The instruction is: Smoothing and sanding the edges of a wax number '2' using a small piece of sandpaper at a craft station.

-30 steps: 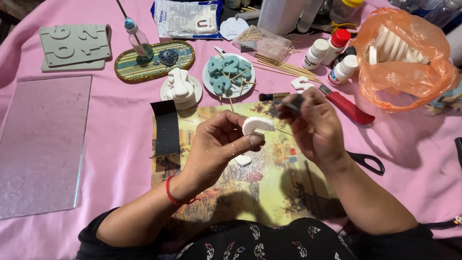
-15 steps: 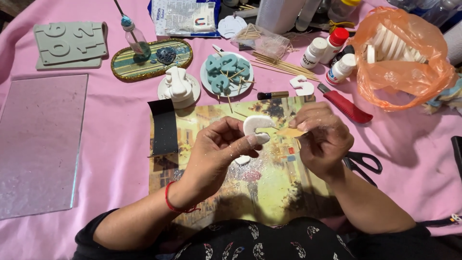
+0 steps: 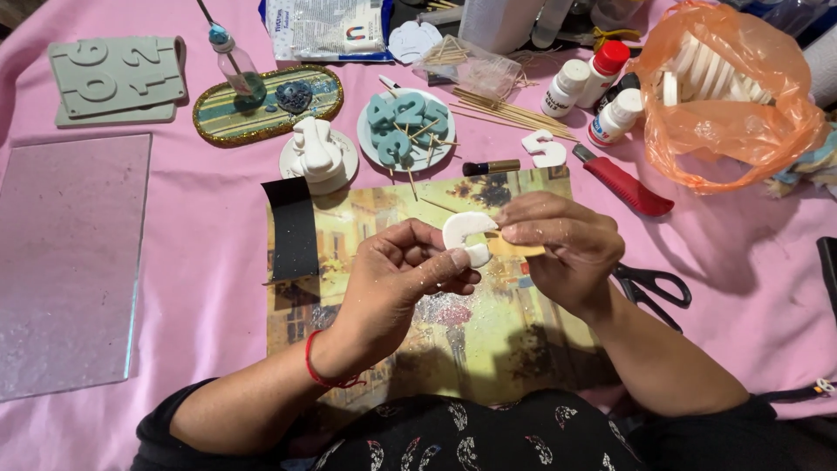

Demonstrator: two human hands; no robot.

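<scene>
White piece (image 3: 466, 229) now lower, close over picture mat (image 3: 488, 349). Left fingers (image 3: 436, 258) pinching piece. Right fingers (image 3: 523, 234) pressed on small tan scrap (image 3: 526, 251), rubbing edge.

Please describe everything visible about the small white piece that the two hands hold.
The white piece is a small, flat, curved shape, matte like plaster or clay, with an open notch on its right side. It is held in the air above the picture mat. The left hand pinches its lower part between thumb and fingers; the right hand touches its right edge with the fingertips.
</scene>
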